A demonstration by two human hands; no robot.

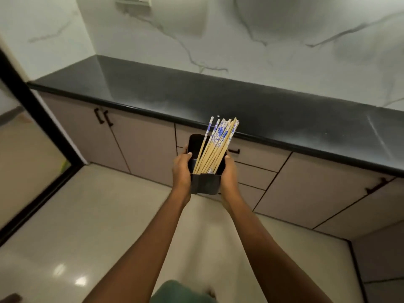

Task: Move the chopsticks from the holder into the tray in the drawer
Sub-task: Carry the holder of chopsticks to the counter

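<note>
I hold a dark rectangular holder (204, 185) in the air in front of the cabinets, between both hands. My left hand (181, 169) grips its left side and my right hand (229, 174) grips its right side. Several bamboo chopsticks (215, 147) with blue-and-white patterned tops stand in it, leaning to the right. The drawers (258, 157) under the countertop are closed, and no tray is in view.
A black countertop (240, 110) runs along a marble-patterned wall. Below it are beige cabinet doors with black handles (104, 117) and a stack of drawers. A dark door frame (32, 119) stands at the left. Glossy light floor tiles lie below.
</note>
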